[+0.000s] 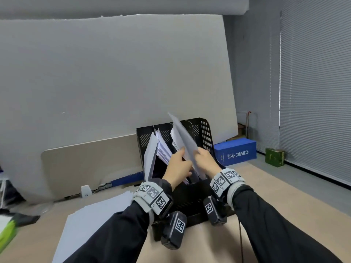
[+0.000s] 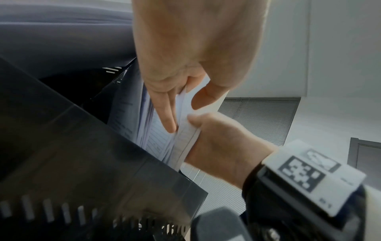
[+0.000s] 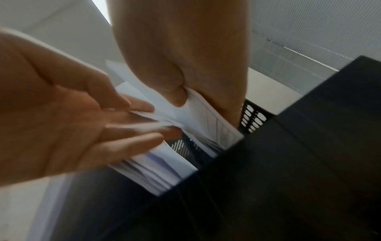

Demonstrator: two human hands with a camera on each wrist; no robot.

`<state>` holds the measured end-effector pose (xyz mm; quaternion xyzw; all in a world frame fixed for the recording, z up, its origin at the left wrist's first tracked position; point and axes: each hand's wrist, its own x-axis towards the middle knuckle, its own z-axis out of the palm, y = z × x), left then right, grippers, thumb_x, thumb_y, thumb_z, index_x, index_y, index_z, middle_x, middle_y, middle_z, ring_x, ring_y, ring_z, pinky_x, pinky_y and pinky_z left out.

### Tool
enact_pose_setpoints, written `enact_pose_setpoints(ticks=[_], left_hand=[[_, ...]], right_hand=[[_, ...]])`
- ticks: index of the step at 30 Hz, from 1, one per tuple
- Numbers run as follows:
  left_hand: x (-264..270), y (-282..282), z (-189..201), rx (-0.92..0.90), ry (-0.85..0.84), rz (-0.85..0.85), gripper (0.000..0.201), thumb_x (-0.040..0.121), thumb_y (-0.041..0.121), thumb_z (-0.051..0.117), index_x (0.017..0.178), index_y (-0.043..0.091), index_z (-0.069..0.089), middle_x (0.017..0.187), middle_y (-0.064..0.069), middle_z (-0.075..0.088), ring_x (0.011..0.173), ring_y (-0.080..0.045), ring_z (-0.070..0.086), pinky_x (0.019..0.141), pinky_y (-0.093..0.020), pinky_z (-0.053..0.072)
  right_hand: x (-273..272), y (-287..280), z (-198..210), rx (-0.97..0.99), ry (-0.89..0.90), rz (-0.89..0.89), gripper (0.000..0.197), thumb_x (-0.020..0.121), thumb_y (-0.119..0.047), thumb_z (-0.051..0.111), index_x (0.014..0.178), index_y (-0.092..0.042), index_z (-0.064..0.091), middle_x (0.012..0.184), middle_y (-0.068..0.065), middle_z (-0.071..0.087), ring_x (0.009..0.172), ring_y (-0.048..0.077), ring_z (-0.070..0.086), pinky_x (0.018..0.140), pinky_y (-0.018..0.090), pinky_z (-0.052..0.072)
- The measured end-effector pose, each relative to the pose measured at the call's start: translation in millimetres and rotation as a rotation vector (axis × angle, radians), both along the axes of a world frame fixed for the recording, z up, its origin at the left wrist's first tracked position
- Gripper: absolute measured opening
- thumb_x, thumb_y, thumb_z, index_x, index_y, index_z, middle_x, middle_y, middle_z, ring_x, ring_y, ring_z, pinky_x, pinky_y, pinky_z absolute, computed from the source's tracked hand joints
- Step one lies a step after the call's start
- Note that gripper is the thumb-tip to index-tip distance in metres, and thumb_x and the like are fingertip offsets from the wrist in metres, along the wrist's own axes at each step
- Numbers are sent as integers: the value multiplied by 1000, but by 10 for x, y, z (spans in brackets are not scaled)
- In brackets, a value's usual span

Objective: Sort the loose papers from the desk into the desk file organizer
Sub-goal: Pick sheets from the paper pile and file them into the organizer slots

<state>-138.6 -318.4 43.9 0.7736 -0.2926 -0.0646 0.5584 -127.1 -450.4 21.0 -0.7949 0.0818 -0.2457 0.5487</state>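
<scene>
A black file organizer point(image 1: 206, 133) stands on the desk, with white papers upright in its compartments. My right hand point(image 1: 204, 160) pinches one white sheet point(image 1: 182, 135) by its near edge and holds it tilted over the right-hand compartments. In the right wrist view the thumb presses on that sheet point(image 3: 206, 114). My left hand point(image 1: 177, 168) reaches into the filed papers with straight fingers point(image 2: 167, 117), parting them beside the held sheet. A stack of loose papers point(image 1: 95, 215) lies on the desk to the left, partly under my left sleeve.
A large grey board point(image 1: 114, 73) leans behind the organizer, with a beige panel point(image 1: 91, 164) below it. A blue box point(image 1: 235, 151) and a green box point(image 1: 274, 157) sit on the floor at the right, near window blinds point(image 1: 315, 92). A green object point(image 1: 7, 230) lies at the left edge.
</scene>
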Motion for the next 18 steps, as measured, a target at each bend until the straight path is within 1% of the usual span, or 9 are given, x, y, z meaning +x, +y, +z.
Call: enact_pose_setpoints(ticks=[4, 6, 7, 8, 10, 12, 14, 16, 18], left_hand=[[61, 6, -37, 4, -53, 18, 73, 94, 0, 44, 159, 17, 16, 134, 3, 49, 95, -18, 64, 91, -44, 57], [74, 22, -58, 24, -79, 2, 75, 92, 0, 46, 159, 18, 17, 150, 2, 37, 110, -15, 61, 100, -44, 53], [94, 27, -70, 30, -90, -11, 76, 91, 1, 47, 159, 20, 18, 155, 3, 31, 122, -20, 57, 103, -45, 51], [100, 32, -75, 26, -94, -20, 76, 91, 1, 47, 158, 21, 21, 153, 7, 30, 123, -23, 56, 102, -44, 51], [93, 54, -76, 0, -78, -19, 70, 92, -1, 48, 156, 21, 29, 138, 12, 30, 99, -14, 62, 92, -40, 57], [85, 85, -83, -28, -84, -6, 63, 91, -3, 50, 150, 19, 40, 140, 7, 38, 87, -17, 66, 83, -39, 59], [47, 148, -91, -66, -93, -11, 53, 88, -5, 48, 137, 16, 53, 132, -10, 55, 83, -25, 70, 75, -41, 60], [-2, 245, -89, -95, -122, -21, 40, 88, -7, 44, 118, 10, 63, 113, -12, 64, 67, -23, 68, 62, -41, 61], [-59, 403, -93, -117, -135, -35, 33, 87, -9, 41, 96, 7, 68, 92, -10, 69, 53, -21, 62, 47, -31, 54]], right_hand=[[47, -52, -170, -170, 235, 21, 25, 100, -11, 38, 105, -5, 62, 101, 10, 63, 100, 27, 60, 84, 33, 47], [59, -32, -161, -192, 281, 41, 30, 98, -12, 41, 121, -4, 58, 114, 10, 62, 109, 26, 59, 92, 36, 47], [47, -19, -148, -178, 281, 40, 41, 97, -14, 45, 136, -4, 49, 130, 11, 58, 120, 26, 55, 100, 39, 46], [36, -10, -138, -136, 260, 25, 54, 96, -14, 48, 148, -7, 38, 145, 13, 49, 131, 26, 49, 108, 42, 42], [-38, 25, -87, -32, 154, -6, 69, 92, -8, 54, 155, -10, 25, 153, 13, 38, 141, 27, 38, 114, 42, 36], [-104, 48, -38, -6, 28, -57, 68, 90, -5, 55, 153, -12, 29, 149, 12, 42, 138, 26, 41, 112, 41, 37], [-186, 139, 22, -31, -122, -158, 54, 91, -7, 55, 143, -15, 44, 137, 7, 53, 128, 22, 50, 105, 37, 43], [-271, 298, 108, -62, -286, -293, 33, 90, -9, 54, 121, -21, 60, 116, -1, 63, 110, 17, 60, 92, 33, 49], [-359, 523, 208, -42, -403, -368, 21, 88, -8, 51, 93, -22, 66, 89, -5, 68, 84, 15, 64, 76, 37, 54]])
